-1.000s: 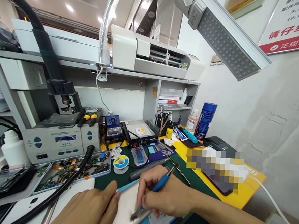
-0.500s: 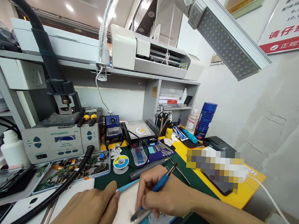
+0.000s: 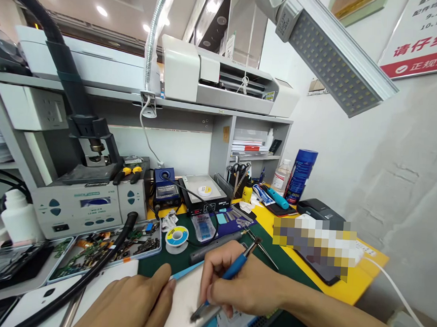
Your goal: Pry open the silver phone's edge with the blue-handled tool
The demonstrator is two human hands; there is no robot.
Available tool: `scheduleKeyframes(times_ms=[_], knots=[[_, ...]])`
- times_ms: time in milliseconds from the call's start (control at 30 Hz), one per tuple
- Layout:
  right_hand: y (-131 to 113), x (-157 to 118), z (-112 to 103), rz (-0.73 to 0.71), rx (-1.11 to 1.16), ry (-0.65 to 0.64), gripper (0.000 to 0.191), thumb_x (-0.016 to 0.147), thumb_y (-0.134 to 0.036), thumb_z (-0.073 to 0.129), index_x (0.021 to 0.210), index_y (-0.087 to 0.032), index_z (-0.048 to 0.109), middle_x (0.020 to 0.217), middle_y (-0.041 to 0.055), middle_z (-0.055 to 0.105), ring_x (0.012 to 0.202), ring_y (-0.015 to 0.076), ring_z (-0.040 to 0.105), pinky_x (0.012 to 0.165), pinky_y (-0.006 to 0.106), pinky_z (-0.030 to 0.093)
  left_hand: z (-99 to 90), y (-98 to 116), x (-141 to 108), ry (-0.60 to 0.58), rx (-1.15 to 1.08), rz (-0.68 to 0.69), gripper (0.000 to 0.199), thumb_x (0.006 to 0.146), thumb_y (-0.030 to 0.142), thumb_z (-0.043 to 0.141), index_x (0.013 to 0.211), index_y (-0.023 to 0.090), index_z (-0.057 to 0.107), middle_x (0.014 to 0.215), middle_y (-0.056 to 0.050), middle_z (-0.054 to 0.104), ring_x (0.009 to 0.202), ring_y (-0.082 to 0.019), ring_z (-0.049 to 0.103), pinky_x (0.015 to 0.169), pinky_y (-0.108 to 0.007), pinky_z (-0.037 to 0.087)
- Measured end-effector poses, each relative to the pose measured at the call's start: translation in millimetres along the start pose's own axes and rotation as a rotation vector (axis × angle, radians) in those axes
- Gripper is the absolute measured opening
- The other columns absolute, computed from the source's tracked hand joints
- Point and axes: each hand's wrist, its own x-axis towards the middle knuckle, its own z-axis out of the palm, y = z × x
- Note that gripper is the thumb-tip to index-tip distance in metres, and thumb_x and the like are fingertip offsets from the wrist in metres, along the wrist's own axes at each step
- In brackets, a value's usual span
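Observation:
My right hand (image 3: 230,277) is closed in a pen grip around a slim blue-handled tool (image 3: 235,266). The tool slants down to the left; its upper end is brownish, and its dark lower tip touches the pale surface of a flat silver-white panel (image 3: 180,304). Small dark marks show on the panel around the tip. To the left, my left hand (image 3: 132,296) lies on the panel, with thumb and forefinger stretched out side by side; its other fingers are largely hidden. A light-blue sheet (image 3: 188,270) shows at the panel's edges.
A tray of circuit boards (image 3: 105,248) lies at left, crossed by a black hose (image 3: 101,270). Beyond my hands are a solder spool (image 3: 177,237), a dark grey bar-shaped tool (image 3: 213,248) and tweezers (image 3: 267,253). A rework station (image 3: 86,209) stands at the back left; a lamp (image 3: 332,52) hangs overhead.
The lower tip of the blue-handled tool has shifted very slightly on the panel. Both hands are otherwise in almost the same place.

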Motion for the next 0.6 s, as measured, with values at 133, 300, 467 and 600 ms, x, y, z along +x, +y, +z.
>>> scheduleKeyframes(times_ms=[133,300,467,600], knots=[[-1.0,-0.2,0.2,0.0,0.004,-0.003,0.012,0.067,-0.016,0.061,0.074,-0.012,0.07,0.053,-0.0043,0.058,0.042,0.007,0.053,0.041,0.014,0.043,-1.2,0.2,-0.1,-0.008,0.004,0.003,0.04,0.103,0.036,0.019,0.094,0.027,0.058,0.083,-0.007,0.074,0.083,-0.031,0.073,0.066,-0.037,0.039],[1.0,0.0,0.2,-0.012,-0.001,-0.011,0.012,0.067,-0.016,0.06,0.074,-0.012,0.069,0.053,-0.004,0.058,0.042,0.0076,0.053,0.041,0.015,0.042,-1.9,0.2,-0.4,0.002,-0.008,0.002,0.039,0.103,0.035,0.021,0.094,0.027,0.058,0.082,-0.007,0.074,0.083,-0.031,0.074,0.065,-0.037,0.038],[2.1,0.1,-0.3,0.007,0.0,0.008,0.015,0.068,-0.016,0.06,0.077,-0.012,0.071,0.055,-0.0039,0.059,0.043,0.0068,0.053,0.042,0.014,0.044,1.6,-1.4,0.1,0.025,0.007,-0.009,0.041,0.103,0.035,0.018,0.095,0.027,0.058,0.083,-0.008,0.074,0.083,-0.031,0.074,0.066,-0.037,0.037],[0.9,-0.1,-0.1,-0.002,0.014,-0.011,0.013,0.066,-0.016,0.06,0.074,-0.012,0.07,0.054,-0.0033,0.059,0.042,0.0077,0.053,0.041,0.015,0.043,1.4,-0.2,-0.6,0.017,0.003,-0.004,0.04,0.102,0.035,0.02,0.094,0.027,0.058,0.082,-0.008,0.074,0.082,-0.031,0.074,0.065,-0.037,0.038]])
